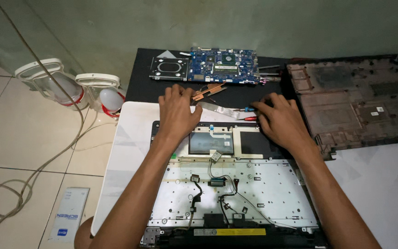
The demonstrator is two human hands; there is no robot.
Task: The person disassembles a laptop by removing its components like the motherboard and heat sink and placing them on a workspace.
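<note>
Both hands are down on the far edge of an opened laptop shell (pixel 236 193) that lies flat on a white board (pixel 125 152), its pale metal inner plate showing, with thin black cables (pixel 208 184) looping across it. The left hand (pixel 178 113) rests palm down at the top left corner of the shell, fingers (pixel 173 92) spread and slightly curled, pressing there rather than gripping anything I can see. The right hand (pixel 279 120) sits at the top right corner, fingers bent toward two small screwdrivers, a blue-handled one (pixel 248 109) and a red-handled one (pixel 250 118), which lie just beside its fingertips; whether it is touching them I cannot tell. Between the hands lies a strip of silver foil (pixel 217 108), and just beyond it a copper cooling pipe (pixel 208 91). Farther back on the dark desk (pixel 139 87) sit a blue circuit board (pixel 224 66) and a metal drive bracket (pixel 169 68). To the right lies the dusty laptop bottom cover (pixel 355 101). On the tiled floor (pixel 24 138) at left stand two white lamps (pixel 79 90) with a trailing cord (pixel 5 198).
</note>
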